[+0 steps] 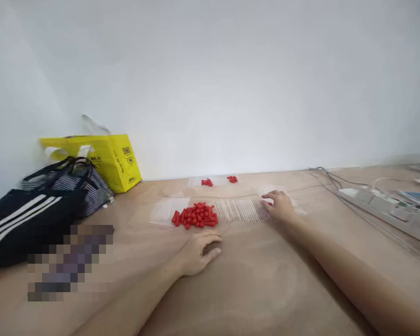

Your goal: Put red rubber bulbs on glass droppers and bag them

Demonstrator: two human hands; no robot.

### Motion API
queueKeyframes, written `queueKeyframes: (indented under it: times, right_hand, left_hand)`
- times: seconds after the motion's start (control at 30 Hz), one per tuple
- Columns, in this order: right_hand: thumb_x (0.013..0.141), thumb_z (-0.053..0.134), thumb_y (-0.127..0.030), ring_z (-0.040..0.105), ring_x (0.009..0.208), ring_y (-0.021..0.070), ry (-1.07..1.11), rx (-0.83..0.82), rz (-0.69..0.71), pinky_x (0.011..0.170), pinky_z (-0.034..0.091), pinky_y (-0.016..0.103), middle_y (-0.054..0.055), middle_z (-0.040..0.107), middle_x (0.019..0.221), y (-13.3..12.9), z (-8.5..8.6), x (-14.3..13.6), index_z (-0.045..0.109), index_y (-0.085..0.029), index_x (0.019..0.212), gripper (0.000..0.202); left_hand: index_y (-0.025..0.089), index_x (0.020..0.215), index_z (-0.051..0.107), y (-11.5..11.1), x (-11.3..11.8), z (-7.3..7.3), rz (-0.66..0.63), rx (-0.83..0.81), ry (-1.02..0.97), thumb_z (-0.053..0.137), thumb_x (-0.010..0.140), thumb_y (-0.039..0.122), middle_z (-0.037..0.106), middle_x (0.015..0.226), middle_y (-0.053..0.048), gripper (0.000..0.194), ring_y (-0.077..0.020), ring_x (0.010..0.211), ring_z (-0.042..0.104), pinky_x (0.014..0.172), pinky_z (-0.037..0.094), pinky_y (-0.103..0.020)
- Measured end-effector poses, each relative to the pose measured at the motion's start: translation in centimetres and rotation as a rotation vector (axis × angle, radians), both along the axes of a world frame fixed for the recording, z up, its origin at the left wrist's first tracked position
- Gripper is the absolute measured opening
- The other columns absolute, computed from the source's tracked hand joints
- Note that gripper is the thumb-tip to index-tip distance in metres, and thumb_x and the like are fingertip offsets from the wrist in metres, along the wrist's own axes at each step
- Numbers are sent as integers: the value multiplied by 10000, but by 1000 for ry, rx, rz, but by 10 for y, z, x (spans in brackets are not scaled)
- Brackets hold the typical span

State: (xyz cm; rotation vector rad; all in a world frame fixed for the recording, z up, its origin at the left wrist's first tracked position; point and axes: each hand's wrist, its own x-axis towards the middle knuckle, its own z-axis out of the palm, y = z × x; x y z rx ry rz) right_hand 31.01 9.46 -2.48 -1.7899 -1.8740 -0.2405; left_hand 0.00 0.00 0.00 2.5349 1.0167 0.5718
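Note:
My left hand rests on the wooden table with fingers loosely curved and thumb apart, holding nothing. Just beyond it lies a heap of small red plastic pieces, some of them peg-shaped. To the right of the heap runs a row of thin white sticks, laid side by side like cotton swabs. At the right end of this row, my right hand has its fingers bent around a small red piece, partly hidden by the fingertips.
Clear plastic bags lie left of the heap. Two little red clusters sit near the wall. A yellow bag and a black striped bag stand at left. Power strips with grey cables are at right.

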Motion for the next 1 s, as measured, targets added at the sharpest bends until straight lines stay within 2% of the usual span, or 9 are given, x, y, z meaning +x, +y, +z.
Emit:
queueKeyframes:
  times: [0.17,0.43,0.57,0.7,0.83,0.93,1.0]
  right_hand:
    - [775,442,-405,437,952,244,-79,38,-15,769,264,398,63,576,1027,-4,-8,6,643,-260,915,285]
    - [782,425,-302,451,925,233,-83,19,-15,785,237,418,56,606,946,-1,-10,2,650,-234,797,235]
    - [780,431,-261,456,930,233,-56,129,14,813,223,414,68,597,956,-2,-10,-4,625,-210,779,200]
    - [817,373,-248,488,900,210,104,228,99,808,266,354,100,589,942,-4,-8,-17,552,-159,867,206]
    - [851,281,-224,521,858,189,170,159,188,747,308,299,109,590,917,-12,-2,-42,480,-139,956,240]
    - [854,282,-227,524,895,201,95,4,158,758,285,321,107,589,962,-19,8,-65,495,-159,950,243]
    - [843,335,-290,532,898,218,47,-118,96,775,265,351,101,603,940,-22,15,-79,531,-166,897,238]
  left_hand:
    - [177,1074,566,0,2,1,5,-20,6,494,800,280,570,1152,-66,302,-193,1102,481,942,375,-347]
    - [189,1076,564,0,1,0,-13,-8,-12,488,807,271,569,1152,-62,291,-188,1102,481,937,378,-347]
    - [184,1076,562,1,-1,-1,-22,-1,-19,490,806,269,567,1153,-65,293,-184,1092,489,929,385,-335]
    - [197,1076,561,1,-1,-1,-14,3,-16,487,808,272,567,1152,-58,287,-185,1092,487,926,386,-341]
    - [207,1071,565,2,0,-2,-15,9,-26,488,809,274,570,1147,-56,281,-188,1082,493,921,389,-348]
    - [210,1072,565,3,-1,-3,-27,11,-35,487,811,278,572,1144,-52,281,-187,1079,494,923,386,-345]
    - [213,1080,561,4,-1,-4,-29,10,-35,481,815,283,570,1147,-51,285,-187,1087,487,930,379,-345]
